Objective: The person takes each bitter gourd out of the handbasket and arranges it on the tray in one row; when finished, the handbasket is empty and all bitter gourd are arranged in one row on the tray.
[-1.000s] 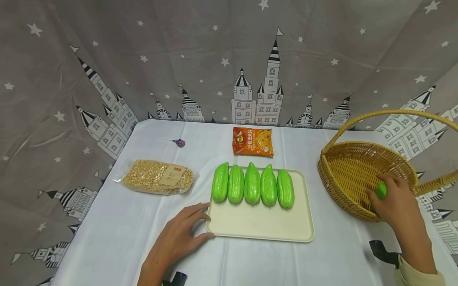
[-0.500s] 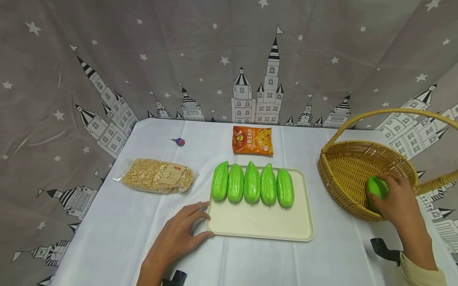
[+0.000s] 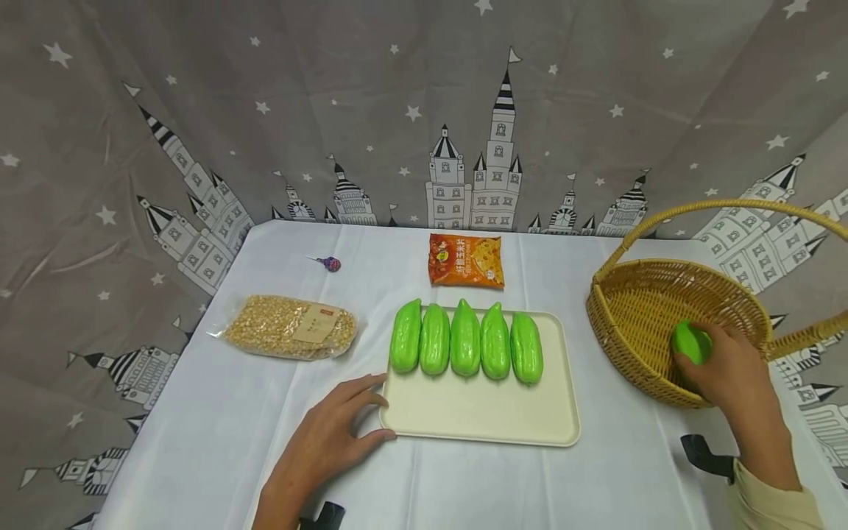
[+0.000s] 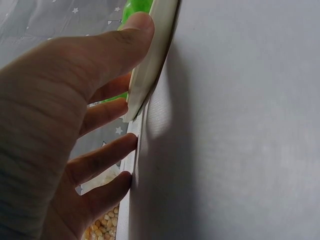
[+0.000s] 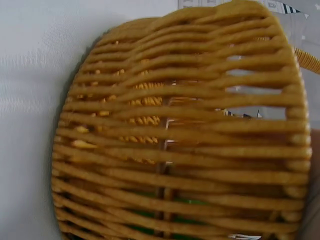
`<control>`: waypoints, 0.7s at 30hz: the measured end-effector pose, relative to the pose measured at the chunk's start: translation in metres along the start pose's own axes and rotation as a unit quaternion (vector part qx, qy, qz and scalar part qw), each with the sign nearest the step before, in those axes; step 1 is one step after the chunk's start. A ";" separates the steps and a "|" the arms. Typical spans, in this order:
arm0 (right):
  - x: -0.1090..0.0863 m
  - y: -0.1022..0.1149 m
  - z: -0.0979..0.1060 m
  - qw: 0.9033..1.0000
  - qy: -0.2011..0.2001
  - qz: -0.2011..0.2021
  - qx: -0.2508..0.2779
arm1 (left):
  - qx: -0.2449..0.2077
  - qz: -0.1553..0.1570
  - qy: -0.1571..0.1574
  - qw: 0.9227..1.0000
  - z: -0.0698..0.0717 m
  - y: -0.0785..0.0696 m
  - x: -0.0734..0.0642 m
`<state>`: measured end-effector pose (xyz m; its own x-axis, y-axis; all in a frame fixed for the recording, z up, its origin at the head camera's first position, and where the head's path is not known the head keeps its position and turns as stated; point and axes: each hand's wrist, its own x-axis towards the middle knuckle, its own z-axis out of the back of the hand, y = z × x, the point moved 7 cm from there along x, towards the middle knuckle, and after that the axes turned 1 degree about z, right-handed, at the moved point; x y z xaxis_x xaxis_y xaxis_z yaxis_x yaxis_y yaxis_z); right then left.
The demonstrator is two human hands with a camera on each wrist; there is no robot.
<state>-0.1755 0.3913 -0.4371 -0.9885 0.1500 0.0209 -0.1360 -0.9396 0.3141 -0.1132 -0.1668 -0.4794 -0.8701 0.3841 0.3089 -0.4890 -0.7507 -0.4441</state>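
Observation:
Inside the wicker basket (image 3: 612, 357), my right hand (image 3: 735, 372) grips a rounded green vegetable (image 3: 690, 341) between thumb and fingers; the hand covers part of it, and I cannot tell its kind. Through the basket's weave in the right wrist view, only slivers of green show. My left hand (image 3: 334, 427) lies at the left end of the cream tray (image 3: 480, 412), thumb at the near corner and fingertips against the side. Little finger and ring finger are spread off the rim in the left wrist view. Several glossy, ridged green bitter melons (image 3: 466, 342) lie side by side along the tray's far half.
Left of the tray lies a clear bag of corn kernels (image 3: 288, 327). An orange snack packet (image 3: 466, 260) is behind the tray, and a small wrapped lollipop (image 3: 330, 263) lies farther left. The basket's tall handle (image 3: 729, 204) arches over its opening. A grey castle-print curtain (image 3: 371, 96) hangs behind.
In the basket, more of the green vegetable has come into sight beside my right thumb, and it has shifted slightly left with the hand. My left hand stays at the tray.

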 end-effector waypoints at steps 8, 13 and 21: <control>-0.009 0.022 0.013 0.997 -0.069 0.018 0.020 | 0.003 -0.002 -0.001 1.000 -0.001 -0.001 -0.001; -0.016 0.041 0.025 0.992 -0.114 0.026 0.040 | 0.006 0.000 -0.002 1.000 0.000 0.000 -0.002; -0.032 0.079 0.047 0.972 -0.203 0.086 0.082 | 0.005 -0.004 -0.006 1.000 0.000 -0.001 0.000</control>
<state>-0.1512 0.3263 -0.3687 -0.8832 0.1362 0.4488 0.0732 -0.9051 0.4188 -0.1125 -0.1667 -0.4790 -0.8650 0.3839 0.3231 -0.4958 -0.7530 -0.4327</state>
